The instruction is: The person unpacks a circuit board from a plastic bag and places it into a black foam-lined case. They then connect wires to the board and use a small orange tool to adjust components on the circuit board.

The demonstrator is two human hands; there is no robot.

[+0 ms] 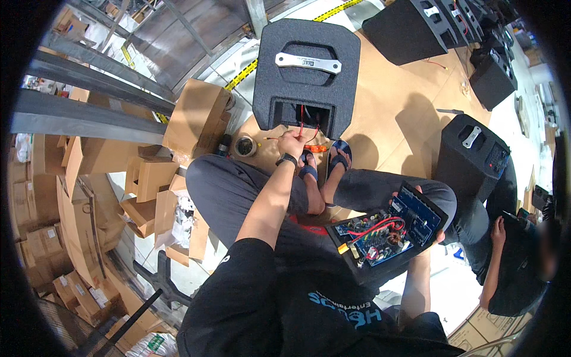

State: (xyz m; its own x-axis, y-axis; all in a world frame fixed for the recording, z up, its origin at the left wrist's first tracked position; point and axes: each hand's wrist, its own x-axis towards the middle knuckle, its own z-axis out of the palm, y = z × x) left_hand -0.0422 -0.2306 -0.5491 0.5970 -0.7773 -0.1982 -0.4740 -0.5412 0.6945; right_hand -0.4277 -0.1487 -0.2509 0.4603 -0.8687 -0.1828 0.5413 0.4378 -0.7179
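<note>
In front of me stands a black speaker cabinet [339, 83] with a silver-trimmed handle [308, 62] and a rectangular opening in its lower part. Red wires [301, 118] hang out of that opening. My left hand [291, 143], with a dark watch on its wrist, is closed on the wires just below the cabinet. My right hand [439, 238] grips an amplifier module [386, 229] from beneath, tilted over my right thigh. Its blue circuit boards face up, and a looped red cable with a yellow connector [343, 248] lies across them. The wire ends inside the cabinet are hidden.
An orange tool [315, 148] and a roll of tape [245, 146] lie by my feet. Open cardboard boxes [196, 116] crowd the left, below metal rails [89, 119]. More black speakers [404, 33] stand at the far right. Another person [511, 268] sits on the right beside a speaker [467, 160].
</note>
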